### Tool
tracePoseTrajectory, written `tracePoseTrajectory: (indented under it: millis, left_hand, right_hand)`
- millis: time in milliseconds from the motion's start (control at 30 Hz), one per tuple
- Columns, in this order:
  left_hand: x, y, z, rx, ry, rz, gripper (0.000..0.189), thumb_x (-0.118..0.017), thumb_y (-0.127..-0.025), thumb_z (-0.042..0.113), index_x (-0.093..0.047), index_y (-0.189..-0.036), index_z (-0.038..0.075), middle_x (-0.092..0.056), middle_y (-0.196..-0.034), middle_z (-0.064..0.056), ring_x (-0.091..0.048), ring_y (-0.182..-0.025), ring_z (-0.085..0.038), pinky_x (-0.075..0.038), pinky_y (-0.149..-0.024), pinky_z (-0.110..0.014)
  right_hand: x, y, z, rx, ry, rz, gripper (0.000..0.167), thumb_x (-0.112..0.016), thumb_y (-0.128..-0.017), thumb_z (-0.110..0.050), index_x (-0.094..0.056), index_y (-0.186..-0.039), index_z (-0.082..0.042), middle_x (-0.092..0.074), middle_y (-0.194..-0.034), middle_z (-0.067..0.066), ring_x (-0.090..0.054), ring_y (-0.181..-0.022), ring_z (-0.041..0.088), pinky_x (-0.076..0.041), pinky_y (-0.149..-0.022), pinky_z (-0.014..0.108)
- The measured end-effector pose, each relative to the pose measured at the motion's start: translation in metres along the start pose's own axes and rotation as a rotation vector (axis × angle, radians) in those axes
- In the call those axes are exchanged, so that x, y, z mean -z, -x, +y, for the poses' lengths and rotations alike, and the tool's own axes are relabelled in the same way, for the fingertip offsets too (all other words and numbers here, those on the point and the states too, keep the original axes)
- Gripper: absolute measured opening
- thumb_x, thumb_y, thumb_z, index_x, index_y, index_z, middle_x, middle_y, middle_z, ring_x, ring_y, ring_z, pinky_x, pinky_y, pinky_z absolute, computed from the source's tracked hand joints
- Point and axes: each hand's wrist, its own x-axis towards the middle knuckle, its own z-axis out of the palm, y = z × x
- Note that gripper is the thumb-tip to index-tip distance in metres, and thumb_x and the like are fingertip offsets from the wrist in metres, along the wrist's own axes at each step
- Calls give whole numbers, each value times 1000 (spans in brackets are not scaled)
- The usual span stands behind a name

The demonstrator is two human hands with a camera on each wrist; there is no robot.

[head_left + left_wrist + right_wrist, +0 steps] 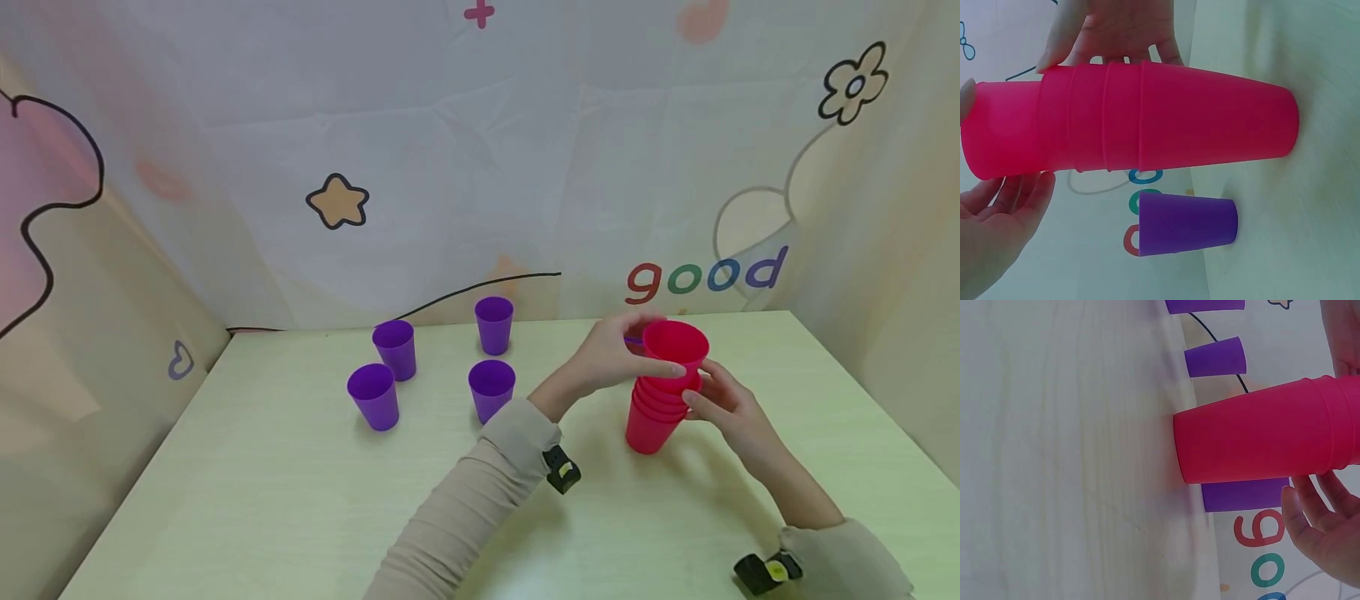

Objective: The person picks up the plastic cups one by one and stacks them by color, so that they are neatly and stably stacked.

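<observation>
1. The red stack (651, 431) is rested upright on the table (225, 517), and is taken here as the clock's centre in the head view.
2. At ten o'clock, the top red cup (675, 340) is held by the left hand (611, 357) — the fingers are half opened, curved round its wall, with the thumb in front.
3. At four o'clock, the stack is gripped just below this cup by the right hand (727, 410), its fingers partly bent.
4. The top cup is raised higher out than the others.
5. At eleven o'clock, one purple cup (1188, 224) is partly hidden.
6. Towards nine and ten o'clock, four purple cups (374, 398) are stood upright.
</observation>
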Motion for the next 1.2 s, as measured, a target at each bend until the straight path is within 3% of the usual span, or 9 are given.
tracePoseTrajectory:
  millis: [333,567,1000,1200]
  left_hand:
    - [-5,-1,-4,54,-112,-7,54,-77,-71,17,-52,-119,13,-56,-99,7,-53,-86,-5,-49,-65,-18]
    - [-5,2,-8,99,-143,-3,62,-79,-69,18,-50,-125,13,-56,-102,8,-53,-87,-6,-49,-65,-17]
    - [-4,2,-17,117,-166,-27,63,-79,-69,20,-52,-126,15,-56,-103,8,-53,-88,-6,-48,-66,-18]
    - [-5,2,-16,83,-218,-34,64,-78,-71,23,-49,-128,13,-56,-105,7,-52,-90,-6,-47,-67,-16]
  right_hand:
    - [0,1,-2,-3,61,1,46,-49,-94,-13,-34,-136,-21,-51,-111,-20,-55,-94,-1,-50,-75,24]
    - [0,1,-2,-5,62,-1,48,-50,-94,-14,-32,-138,-20,-50,-113,-20,-55,-95,-1,-50,-76,25]
    - [0,0,0,-26,67,10,50,-51,-93,-15,-33,-139,-17,-51,-111,-21,-55,-95,-1,-49,-76,23]
    - [2,0,3,9,49,-3,50,-50,-93,-11,-33,-140,-17,-51,-114,-20,-55,-97,0,-49,-77,21]
